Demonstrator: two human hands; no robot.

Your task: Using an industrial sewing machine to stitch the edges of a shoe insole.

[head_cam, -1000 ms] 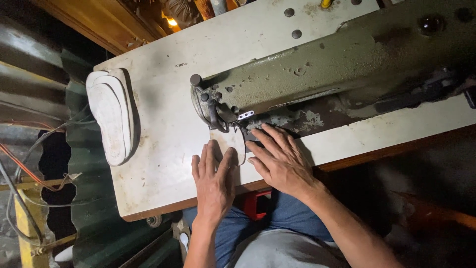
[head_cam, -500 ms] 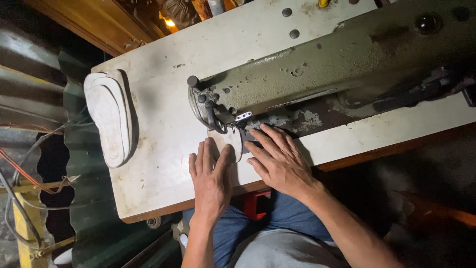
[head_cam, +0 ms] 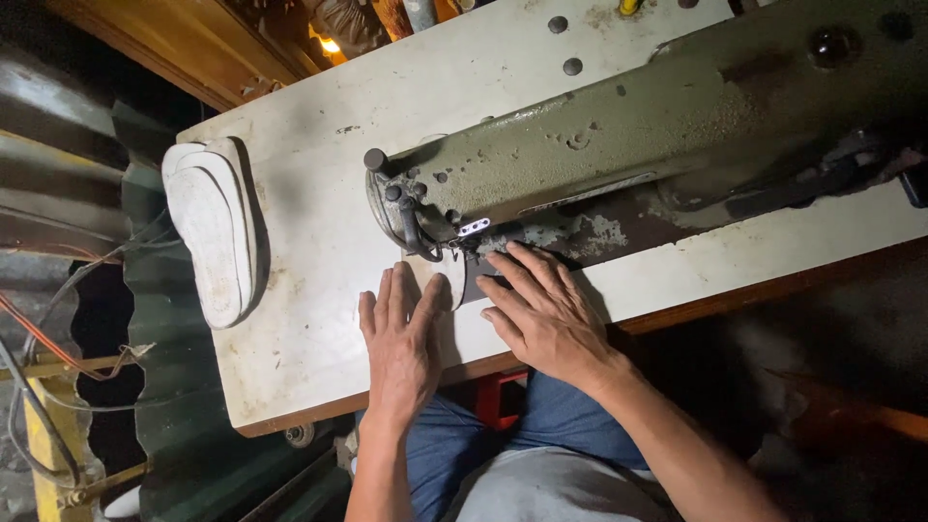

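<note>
A worn olive-green sewing machine (head_cam: pixel 619 145) lies across a dirty white table (head_cam: pixel 309 319). Under its needle head sits a small pale sole-shaped piece (head_cam: pixel 452 280). My left hand (head_cam: pixel 401 338) rests flat on the table with its fingers spread, its fingertips touching the left edge of the piece. My right hand (head_cam: pixel 541 309) presses flat on the piece from the right, with its fingers reaching toward the needle area (head_cam: pixel 464 237). Most of the piece is hidden under my hands.
A stack of white shoe insoles (head_cam: pixel 211 227) lies at the table's left end. Corrugated metal sheeting (head_cam: pixel 58 193) and loose wires (head_cam: pixel 39 358) stand left of the table. A wooden beam (head_cam: pixel 203 43) runs behind it. My jeans (head_cam: pixel 454 445) show below the table edge.
Both hands and the piece stay at the needle; the left hand has slid slightly back toward me. The view has shifted a little.
</note>
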